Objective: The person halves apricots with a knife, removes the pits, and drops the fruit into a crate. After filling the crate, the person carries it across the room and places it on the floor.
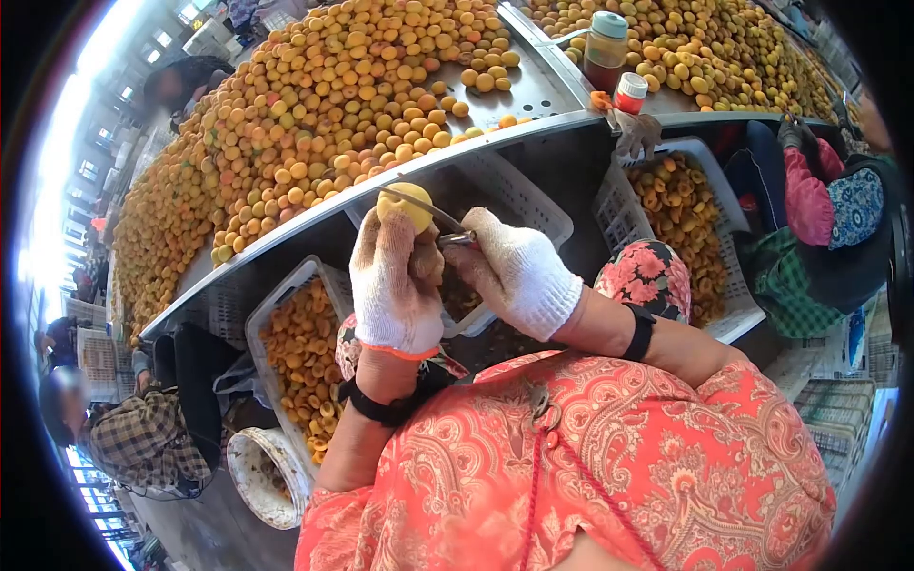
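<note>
In my gloved left hand (395, 281) is a yellow apricot (407, 202), held up near the metal table's front edge. My right hand (522, 271), also in a white glove with stained fingers, is closed around the handle of a small knife (440, 217). Its thin blade lies across the apricot, pointing up and left. Both hands are over my lap, close together. Below them, a pale plastic crate (538, 200) is partly hidden by the gloves. A large heap of whole apricots (324, 105) covers much of the table (545, 81) in front.
Crates of halved apricots stand at my left (255, 328) and right (741, 224). A white bucket (249, 443) sits lower left. A lidded jar (606, 48) and a red-and-white bottle (630, 93) stand on the table. People sit on the left (148, 433) and right (819, 205).
</note>
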### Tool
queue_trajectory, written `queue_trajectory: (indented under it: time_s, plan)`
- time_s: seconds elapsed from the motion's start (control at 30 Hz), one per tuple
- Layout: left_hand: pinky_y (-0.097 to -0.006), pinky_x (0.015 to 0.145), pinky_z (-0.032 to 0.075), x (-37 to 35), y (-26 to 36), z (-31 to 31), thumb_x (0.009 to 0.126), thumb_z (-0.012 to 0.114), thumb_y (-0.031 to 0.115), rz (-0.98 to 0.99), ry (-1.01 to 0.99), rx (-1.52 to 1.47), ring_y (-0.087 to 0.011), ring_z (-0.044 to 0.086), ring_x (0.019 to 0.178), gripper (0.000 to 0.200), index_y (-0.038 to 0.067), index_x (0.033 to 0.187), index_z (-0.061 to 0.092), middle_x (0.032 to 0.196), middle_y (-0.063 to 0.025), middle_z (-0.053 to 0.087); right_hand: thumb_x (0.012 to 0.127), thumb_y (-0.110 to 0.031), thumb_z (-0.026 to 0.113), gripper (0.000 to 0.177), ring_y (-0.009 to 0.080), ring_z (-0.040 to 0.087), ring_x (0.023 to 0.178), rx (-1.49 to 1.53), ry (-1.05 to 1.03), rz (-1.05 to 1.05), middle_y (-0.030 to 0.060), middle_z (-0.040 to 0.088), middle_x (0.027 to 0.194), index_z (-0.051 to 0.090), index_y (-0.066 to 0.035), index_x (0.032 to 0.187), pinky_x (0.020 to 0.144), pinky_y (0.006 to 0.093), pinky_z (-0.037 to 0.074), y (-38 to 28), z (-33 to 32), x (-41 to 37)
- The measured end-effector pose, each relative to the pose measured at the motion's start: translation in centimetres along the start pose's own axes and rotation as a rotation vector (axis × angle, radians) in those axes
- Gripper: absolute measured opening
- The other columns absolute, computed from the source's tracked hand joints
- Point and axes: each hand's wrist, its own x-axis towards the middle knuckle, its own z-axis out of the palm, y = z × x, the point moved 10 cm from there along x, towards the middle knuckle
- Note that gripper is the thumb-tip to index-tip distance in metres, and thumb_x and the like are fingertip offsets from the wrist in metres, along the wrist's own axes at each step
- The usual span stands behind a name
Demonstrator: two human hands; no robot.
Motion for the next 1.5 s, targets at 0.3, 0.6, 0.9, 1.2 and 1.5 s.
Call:
queue_trajectory:
  time_s: [0.3,0.6,0.9,1.2,1.5]
  plan:
    - [-0.0243,0.055,0.046,0.8,-2.3,0.5,0.097,0.058,0.045,-0.015,0.093,-0.126,-0.0116,0.059,0.068,0.043,0.005,0.110,0.059,0.085,-0.0035,0.061,0.090,-0.014,0.062,0.022,0.0410,0.065,0.069,-0.204,-0.019,0.101,0.0202,0.064,0.073,0.048,-0.003,0.104,0.056,0.0471,0.050,1.4,1.0,-0.1]
    - [-0.0284,0.079,0.052,1.4,0.4,2.7,0.096,0.061,0.017,0.259,-0.110,0.161,-0.0151,0.060,0.094,0.039,0.001,0.131,0.052,0.114,-0.0083,0.061,0.090,-0.014,0.060,0.024,0.0415,0.064,0.066,-0.170,0.066,0.053,0.0205,0.063,0.069,0.047,-0.001,0.105,0.054,0.0480,0.050,1.0,-0.4,-0.6]
    - [-0.0297,0.076,0.050,3.8,-5.3,-0.1,0.098,0.059,0.030,-0.049,0.062,-0.165,-0.0159,0.060,0.085,0.029,0.005,0.113,0.058,0.096,-0.0048,0.064,0.092,-0.016,0.056,0.029,0.0391,0.065,0.061,-0.312,-0.006,0.137,0.0211,0.063,0.067,0.049,0.002,0.114,0.051,0.0475,0.050,3.3,0.9,-0.7]
    - [-0.0240,0.071,0.045,3.4,-6.3,-1.8,0.098,0.060,0.032,-0.116,0.093,0.051,-0.0097,0.055,0.079,0.033,0.001,0.110,0.062,0.093,-0.0017,0.063,0.092,-0.016,0.058,0.022,0.0430,0.063,0.063,-0.326,-0.031,0.183,0.0238,0.062,0.066,0.048,0.001,0.101,0.052,0.0497,0.050,3.1,1.1,-1.0]
    - [-0.0270,0.073,0.048,3.5,-3.6,-0.9,0.097,0.062,0.024,0.112,-0.016,0.100,-0.0106,0.057,0.081,0.020,0.006,0.104,0.064,0.092,-0.0005,0.062,0.093,-0.017,0.056,0.019,0.0458,0.062,0.067,-0.177,0.052,0.159,0.0258,0.061,0.069,0.047,-0.001,0.099,0.055,0.0525,0.048,2.8,1.4,-0.2]
